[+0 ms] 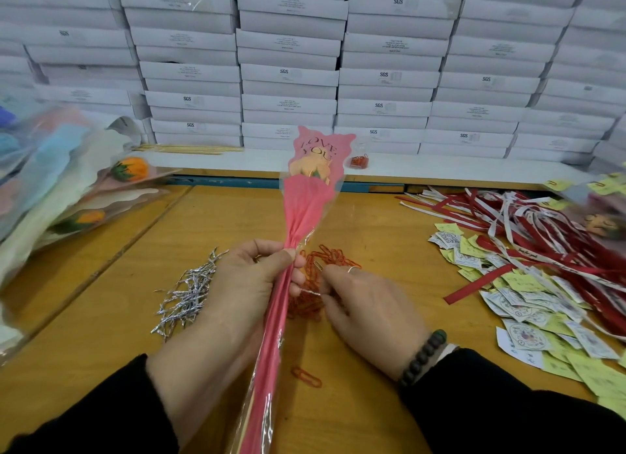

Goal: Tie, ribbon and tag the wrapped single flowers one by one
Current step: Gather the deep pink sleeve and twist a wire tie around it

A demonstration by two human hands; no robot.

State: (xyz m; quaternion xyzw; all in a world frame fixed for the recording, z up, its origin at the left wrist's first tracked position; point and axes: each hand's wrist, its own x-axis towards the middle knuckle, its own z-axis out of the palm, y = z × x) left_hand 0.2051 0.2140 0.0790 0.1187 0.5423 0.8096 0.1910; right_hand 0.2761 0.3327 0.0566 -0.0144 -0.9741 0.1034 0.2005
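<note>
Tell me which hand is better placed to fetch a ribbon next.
Probably the right hand: the loose pile of red and white ribbons lies on its side, and it holds only a thin silver wire tie, while the left hand grips the pink cellophane-wrapped flower.

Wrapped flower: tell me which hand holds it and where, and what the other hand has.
The left hand grips the pink wrapped flower at its gathered neck. The right hand pinches a thin silver twist tie beside it.

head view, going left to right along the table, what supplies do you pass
pile of wrapped flowers → silver twist ties → pink wrapped flower gripped by the left hand → orange paper clips by the right hand → tags and ribbons
</note>
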